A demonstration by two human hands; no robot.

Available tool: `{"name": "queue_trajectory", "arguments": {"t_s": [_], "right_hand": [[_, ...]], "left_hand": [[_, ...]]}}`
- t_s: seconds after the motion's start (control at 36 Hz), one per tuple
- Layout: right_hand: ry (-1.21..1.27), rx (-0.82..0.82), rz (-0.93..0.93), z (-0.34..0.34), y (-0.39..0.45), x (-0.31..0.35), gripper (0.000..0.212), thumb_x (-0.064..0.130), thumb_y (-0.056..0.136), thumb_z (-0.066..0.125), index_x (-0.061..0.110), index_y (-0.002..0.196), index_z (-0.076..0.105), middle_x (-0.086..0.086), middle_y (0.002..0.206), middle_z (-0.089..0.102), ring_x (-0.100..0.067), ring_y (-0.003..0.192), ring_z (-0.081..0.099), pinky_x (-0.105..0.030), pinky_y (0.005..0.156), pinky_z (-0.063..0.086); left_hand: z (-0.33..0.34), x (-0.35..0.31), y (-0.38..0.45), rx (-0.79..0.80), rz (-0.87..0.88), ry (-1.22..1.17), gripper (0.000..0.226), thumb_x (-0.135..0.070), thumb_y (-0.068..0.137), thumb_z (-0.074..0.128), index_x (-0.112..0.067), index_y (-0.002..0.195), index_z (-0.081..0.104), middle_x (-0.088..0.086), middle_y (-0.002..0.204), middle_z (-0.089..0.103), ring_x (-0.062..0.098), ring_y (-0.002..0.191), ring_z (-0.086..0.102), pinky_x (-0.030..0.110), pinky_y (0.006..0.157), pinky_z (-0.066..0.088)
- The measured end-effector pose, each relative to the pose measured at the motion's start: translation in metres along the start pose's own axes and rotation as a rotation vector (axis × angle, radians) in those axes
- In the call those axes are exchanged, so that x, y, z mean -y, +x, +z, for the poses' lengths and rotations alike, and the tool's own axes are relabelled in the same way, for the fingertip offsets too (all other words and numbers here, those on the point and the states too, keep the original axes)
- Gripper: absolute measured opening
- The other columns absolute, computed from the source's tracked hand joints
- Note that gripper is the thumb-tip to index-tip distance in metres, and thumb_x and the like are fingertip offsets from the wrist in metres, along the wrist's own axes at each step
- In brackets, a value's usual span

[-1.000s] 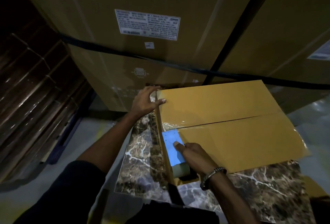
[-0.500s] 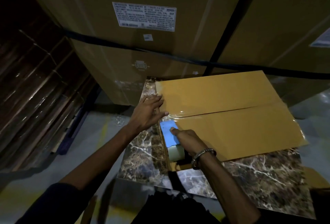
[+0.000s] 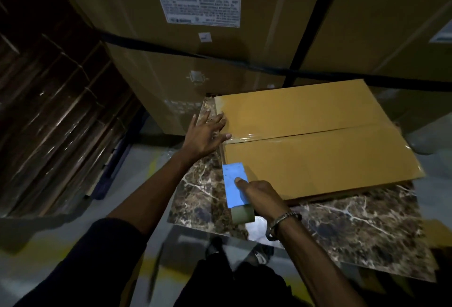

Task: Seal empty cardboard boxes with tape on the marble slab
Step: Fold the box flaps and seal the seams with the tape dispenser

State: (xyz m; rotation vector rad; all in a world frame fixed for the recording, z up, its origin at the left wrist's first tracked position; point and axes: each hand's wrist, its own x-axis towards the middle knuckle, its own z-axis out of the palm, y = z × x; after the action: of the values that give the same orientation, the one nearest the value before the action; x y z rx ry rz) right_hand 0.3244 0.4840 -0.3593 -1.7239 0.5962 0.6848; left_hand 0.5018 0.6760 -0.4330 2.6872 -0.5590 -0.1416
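Observation:
A flat yellow-brown cardboard box point(image 3: 318, 164) lies on the dark veined marble slab point(image 3: 354, 228). Clear tape point(image 3: 247, 136) shines along the left end of its centre seam. My left hand point(image 3: 208, 135) lies flat with straight fingers against the box's left edge, the thumb touching the tape end. My right hand point(image 3: 261, 194) grips a tape dispenser with a blue plate point(image 3: 233, 179) at the box's near left corner, index finger stretched along the plate. The tape roll point(image 3: 242, 215) shows below the plate.
Tall strapped cardboard cartons point(image 3: 195, 62) stand right behind the slab, one with a white label point(image 3: 199, 8). Stacked dark wooden boards point(image 3: 53, 116) lean at the left. Grey floor with yellow marks point(image 3: 151, 167) lies between. My shoe point(image 3: 261, 253) shows below the slab edge.
My left hand let go of the box's far left corner and moved down to the seam, flattening out. My right hand with the dispenser moved away from the seam toward the near left corner.

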Motion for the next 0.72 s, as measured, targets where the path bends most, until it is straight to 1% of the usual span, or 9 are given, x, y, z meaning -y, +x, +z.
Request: {"name": "queue_trajectory", "arguments": {"t_s": [0.08, 0.17, 0.31, 0.36, 0.44, 0.53, 0.58, 0.64, 0.72], "right_hand": [[0.058, 0.030, 0.010, 0.002, -0.013, -0.027, 0.048, 0.049, 0.095, 0.068, 0.021, 0.056, 0.063, 0.006, 0.069, 0.065, -0.023, 0.079, 0.062, -0.035, 0.074, 0.043], [0.089, -0.002, -0.025, 0.006, -0.028, -0.039, 0.037, 0.049, 0.097, 0.065, 0.019, 0.075, 0.070, 0.006, 0.083, 0.073, -0.022, 0.086, 0.069, -0.039, 0.078, 0.050], [0.111, -0.101, 0.007, 0.011, -0.034, -0.030, 0.042, 0.035, 0.100, 0.066, 0.023, 0.060, 0.058, 0.016, 0.057, 0.057, -0.011, 0.064, 0.055, -0.027, 0.060, 0.037], [0.099, -0.106, 0.034, 0.014, -0.032, -0.029, 0.038, 0.037, 0.098, 0.068, 0.018, 0.066, 0.063, 0.008, 0.066, 0.064, -0.017, 0.071, 0.059, -0.029, 0.065, 0.038], [0.107, -0.130, 0.029, 0.017, -0.034, -0.031, 0.048, 0.042, 0.097, 0.068, 0.002, 0.072, 0.061, -0.018, 0.074, 0.063, -0.021, 0.075, 0.053, -0.033, 0.070, 0.034], [0.085, -0.147, 0.008, 0.019, -0.036, -0.030, 0.042, 0.043, 0.098, 0.066, 0.004, 0.082, 0.065, -0.016, 0.088, 0.063, -0.028, 0.086, 0.059, -0.038, 0.076, 0.040], [0.070, -0.173, -0.012, 0.020, -0.036, -0.028, 0.049, 0.044, 0.097, 0.066, -0.005, 0.093, 0.068, -0.022, 0.105, 0.071, -0.031, 0.094, 0.063, -0.040, 0.083, 0.045], [0.045, -0.202, -0.025, 0.022, -0.037, -0.027, 0.058, 0.044, 0.098, 0.065, -0.012, 0.109, 0.066, -0.027, 0.124, 0.067, -0.035, 0.101, 0.066, -0.042, 0.090, 0.048], [-0.001, -0.201, -0.055, 0.023, -0.040, -0.025, 0.059, 0.046, 0.099, 0.061, -0.012, 0.113, 0.065, -0.029, 0.126, 0.064, -0.034, 0.100, 0.066, -0.037, 0.084, 0.045]], "left_hand": [[-0.001, -0.003, -0.002, 0.005, 0.008, -0.004, 0.075, -0.071, 0.098, 0.040, -0.026, 0.158, 0.048, -0.008, 0.171, 0.031, 0.026, 0.162, 0.014, 0.063, 0.126, 0.008], [-0.002, -0.007, -0.005, 0.012, 0.019, -0.007, 0.076, -0.067, 0.099, 0.037, -0.020, 0.158, 0.048, -0.003, 0.172, 0.030, 0.030, 0.162, 0.016, 0.061, 0.126, 0.011], [0.000, -0.016, -0.007, 0.012, 0.016, 0.055, 0.061, -0.049, 0.109, 0.044, -0.017, 0.161, 0.042, 0.003, 0.173, 0.028, 0.033, 0.161, 0.014, 0.060, 0.126, 0.012], [0.000, -0.020, -0.010, 0.038, 0.005, 0.048, 0.062, -0.046, 0.108, 0.043, -0.015, 0.162, 0.038, 0.004, 0.174, 0.025, 0.033, 0.162, 0.012, 0.060, 0.127, 0.011], [-0.001, -0.029, -0.021, 0.054, 0.095, 0.040, 0.072, -0.057, 0.103, 0.038, -0.015, 0.160, 0.041, 0.006, 0.172, 0.030, 0.032, 0.160, 0.019, 0.061, 0.127, 0.013], [0.011, -0.036, -0.038, 0.096, 0.209, 0.042, 0.086, -0.073, 0.099, 0.037, -0.015, 0.162, 0.038, 0.006, 0.172, 0.029, 0.026, 0.161, 0.020, 0.062, 0.127, 0.011], [0.023, -0.034, -0.048, 0.112, 0.249, 0.059, 0.095, -0.080, 0.096, 0.039, -0.015, 0.165, 0.030, 0.004, 0.175, 0.020, 0.022, 0.162, 0.013, 0.063, 0.127, 0.010], [0.031, -0.030, -0.052, 0.114, 0.244, 0.023, 0.097, -0.083, 0.095, 0.039, -0.019, 0.167, 0.023, -0.001, 0.176, 0.013, 0.017, 0.163, 0.006, 0.061, 0.128, 0.006], [0.033, -0.025, -0.051, 0.121, 0.236, -0.022, 0.096, -0.083, 0.095, 0.036, -0.025, 0.169, 0.018, -0.007, 0.176, 0.006, 0.011, 0.162, -0.002, 0.061, 0.128, 0.001]]}}
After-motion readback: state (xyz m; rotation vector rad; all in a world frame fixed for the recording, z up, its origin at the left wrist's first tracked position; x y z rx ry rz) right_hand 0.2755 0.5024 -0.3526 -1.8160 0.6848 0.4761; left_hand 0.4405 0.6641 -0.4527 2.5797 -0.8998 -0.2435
